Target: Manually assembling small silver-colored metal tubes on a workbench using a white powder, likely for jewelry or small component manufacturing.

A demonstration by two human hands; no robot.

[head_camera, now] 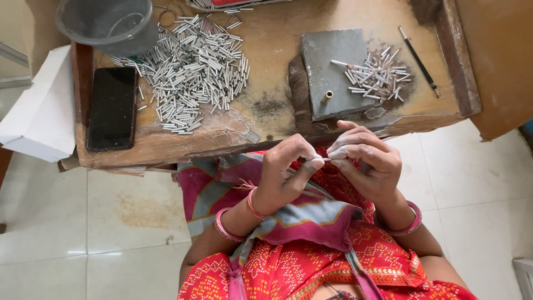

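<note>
My left hand (286, 169) and my right hand (366, 161) meet just below the front edge of a low wooden workbench (266, 116). Between their fingertips they pinch a short, thin silver metal tube (326, 159), held level. Both hands are closed on it, thumbs and forefingers touching its ends. A big heap of the same small metal tubes (191, 69) lies on the bench's left half. A smaller heap (377, 75) lies at the right, partly on a grey stone slab (333, 69). A single brass-coloured tube (327, 96) stands upright on the slab.
A black phone (112, 108) lies at the bench's left end, with a grey plastic bucket (108, 22) behind it and a white box (41, 111) beside it. A thin dark tool (419, 61) rests at the far right. Pale floor tiles surround the bench.
</note>
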